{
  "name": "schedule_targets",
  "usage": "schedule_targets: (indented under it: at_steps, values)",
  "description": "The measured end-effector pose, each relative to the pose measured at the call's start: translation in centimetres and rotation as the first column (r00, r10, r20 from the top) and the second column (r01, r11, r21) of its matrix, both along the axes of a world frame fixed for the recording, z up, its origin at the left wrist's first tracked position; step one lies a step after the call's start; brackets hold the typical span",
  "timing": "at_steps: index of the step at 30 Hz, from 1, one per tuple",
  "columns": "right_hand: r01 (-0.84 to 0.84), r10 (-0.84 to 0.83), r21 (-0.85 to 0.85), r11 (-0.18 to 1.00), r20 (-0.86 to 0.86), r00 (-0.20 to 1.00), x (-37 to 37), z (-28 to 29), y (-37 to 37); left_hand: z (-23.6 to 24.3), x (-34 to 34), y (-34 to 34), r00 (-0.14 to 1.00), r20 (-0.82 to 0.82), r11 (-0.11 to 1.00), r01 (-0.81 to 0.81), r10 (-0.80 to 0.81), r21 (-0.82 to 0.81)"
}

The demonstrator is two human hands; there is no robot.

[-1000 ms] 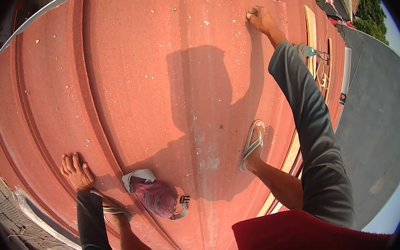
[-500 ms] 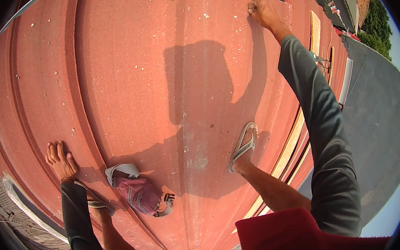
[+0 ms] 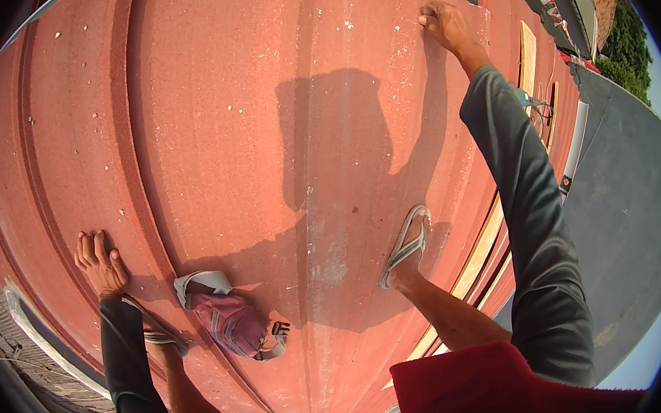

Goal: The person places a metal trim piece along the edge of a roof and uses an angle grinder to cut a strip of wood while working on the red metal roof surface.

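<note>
My left hand (image 3: 103, 266) lies on the red ribbed metal roof sheet (image 3: 194, 165), fingers stretched out, beside my sandalled left foot. At the far upper right of the sheet, my right hand (image 3: 447, 28) is closed, thumb and fingers curled together low over the surface. Whatever those fingers hold, if anything, is too small or hidden to make out. A maroon waist pouch (image 3: 232, 321) with a grey strap and black buckle rests against a raised rib, between my feet. On my right foot is a grey flip-flop (image 3: 407, 243).
Wooden strips (image 3: 480, 253) run along the right side, where a teal-and-grey tool (image 3: 527, 99) with a cord lies. Beyond the right edge is a dark grey surface (image 3: 627, 191). Lower left, weathered grey roofing (image 3: 38, 366) shows past the edge. Small pale debris dots the sheet.
The view has shifted slightly. My right hand stays near the same spot, its fingers still curled. My left hand and the pouch have not visibly moved.
</note>
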State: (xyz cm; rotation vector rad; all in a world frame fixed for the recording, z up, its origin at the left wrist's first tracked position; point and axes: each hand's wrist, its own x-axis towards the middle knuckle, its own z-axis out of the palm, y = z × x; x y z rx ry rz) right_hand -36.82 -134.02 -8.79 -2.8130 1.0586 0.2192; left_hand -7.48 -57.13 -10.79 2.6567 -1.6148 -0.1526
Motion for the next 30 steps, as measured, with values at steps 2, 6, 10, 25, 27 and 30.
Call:
schedule_targets:
  at_steps: [2, 6, 10, 25, 27, 30]
  values:
    - [-0.344, 0.344, -0.007, 0.939, 0.046, 0.938, -0.4, -0.2, -1.5, -0.1, -0.3, -0.5, 1.0, 0.001, 1.0, -0.008, 0.008, -0.028]
    - [-0.359, 0.359, 0.007, 0.933, -0.024, 0.933, -0.3, -0.8, -2.2, -0.4, -0.3, -0.7, 1.0, 0.0, 0.999, 0.002, -0.002, -0.034]
    - [0.385, -0.36, 0.188, 0.904, -0.153, 0.92, 0.4, 0.3, 1.1, -1.0, -0.5, -0.5, 1.0, 0.003, 1.0, 0.013, -0.013, -0.02]
    - [0.1, -0.106, -0.033, 0.994, -0.275, 0.956, 0.7, -1.3, -0.8, 0.1, -0.2, 0.2, 1.0, 0.012, 1.0, 0.009, -0.009, -0.005]
    - [0.17, -0.164, 0.005, 0.986, -0.222, 0.961, 1.1, -0.2, 0.1, 0.3, -0.1, 0.3, 1.0, 0.01, 1.0, -0.003, 0.004, -0.005]
    - [-0.236, 0.234, 0.0, 0.972, 0.121, 0.965, -0.7, 0.3, -0.7, -0.1, -0.3, -0.4, 1.0, 0.001, 1.0, 0.008, -0.008, -0.023]
